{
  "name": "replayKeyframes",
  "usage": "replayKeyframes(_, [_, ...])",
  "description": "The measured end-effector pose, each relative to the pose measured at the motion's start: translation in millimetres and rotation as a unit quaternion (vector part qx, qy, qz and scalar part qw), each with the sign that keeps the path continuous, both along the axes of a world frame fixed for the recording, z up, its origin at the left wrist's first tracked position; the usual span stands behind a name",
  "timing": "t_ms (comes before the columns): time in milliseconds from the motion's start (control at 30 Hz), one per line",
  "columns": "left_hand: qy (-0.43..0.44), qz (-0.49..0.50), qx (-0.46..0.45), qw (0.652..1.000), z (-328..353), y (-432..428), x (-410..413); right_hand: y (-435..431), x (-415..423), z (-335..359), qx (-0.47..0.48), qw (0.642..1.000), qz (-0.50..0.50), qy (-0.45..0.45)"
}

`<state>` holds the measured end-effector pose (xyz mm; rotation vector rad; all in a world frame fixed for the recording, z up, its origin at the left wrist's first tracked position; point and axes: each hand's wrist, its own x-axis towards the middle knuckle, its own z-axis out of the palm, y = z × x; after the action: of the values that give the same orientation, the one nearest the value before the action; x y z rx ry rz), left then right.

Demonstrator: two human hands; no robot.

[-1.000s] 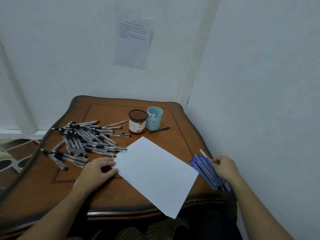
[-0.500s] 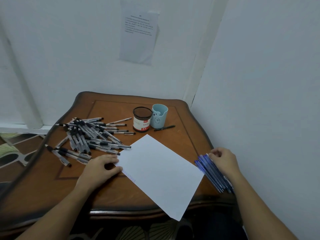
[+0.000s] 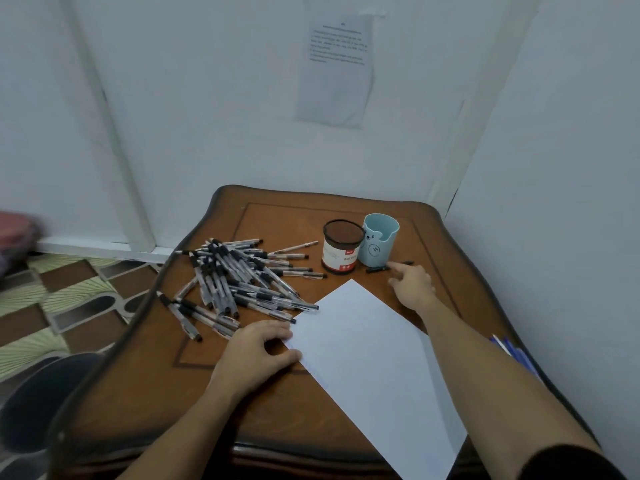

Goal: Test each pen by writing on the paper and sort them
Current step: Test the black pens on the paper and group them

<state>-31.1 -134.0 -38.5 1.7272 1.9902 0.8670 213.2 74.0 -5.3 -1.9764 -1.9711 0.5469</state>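
1. Now the white paper (image 3: 374,362) is being held down on the wooden table (image 3: 346,209) by the left hand (image 3: 258,355). The thumb and loosely bent fingers are being pressed on its left edge, and nothing is being gripped.
2. The right hand (image 3: 412,284) is being stretched out past the paper's far corner, with the pointing finger straight.
3. A lone black pen (image 3: 377,270) is being touched by that fingertip. It is lying flat just in front of the blue cup (image 3: 379,244), and it is not being gripped.
4. A brown-topped tin (image 3: 341,252) is sitting just beside the blue cup.
5. A big pile of black pens (image 3: 239,282) is lying on the table's left side — a few blue pens (image 3: 516,351) are lying at the right edge, partly hidden by the right arm.
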Motion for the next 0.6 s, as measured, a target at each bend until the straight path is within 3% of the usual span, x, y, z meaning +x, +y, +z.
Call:
replayKeyframes(100, [0.004, 0.001, 0.003, 1.0, -1, 1, -1, 10, -11, -4, -0.005, 0.998, 0.006, -0.064])
replayKeyframes(267, [-0.001, -0.005, 0.008, 1.0, -2, 2, -2, 3, -12, -8, 0.045, 0.996, 0.017, -0.076])
replayKeyframes(433, [-0.006, -0.005, -0.008, 1.0, 0, 1, -1, -18, 3, 0, 0.156, 0.956, 0.16, -0.192])
replayKeyframes(500, [-0.007, -0.004, -0.011, 1.0, 1, 1, -1, -35, 2, 9, 0.201, 0.947, 0.193, -0.162])
replayKeyframes(600, [-0.007, -0.001, -0.014, 1.0, 3, 0, 0, -75, -2, 25, 0.147, 0.967, 0.207, 0.013])
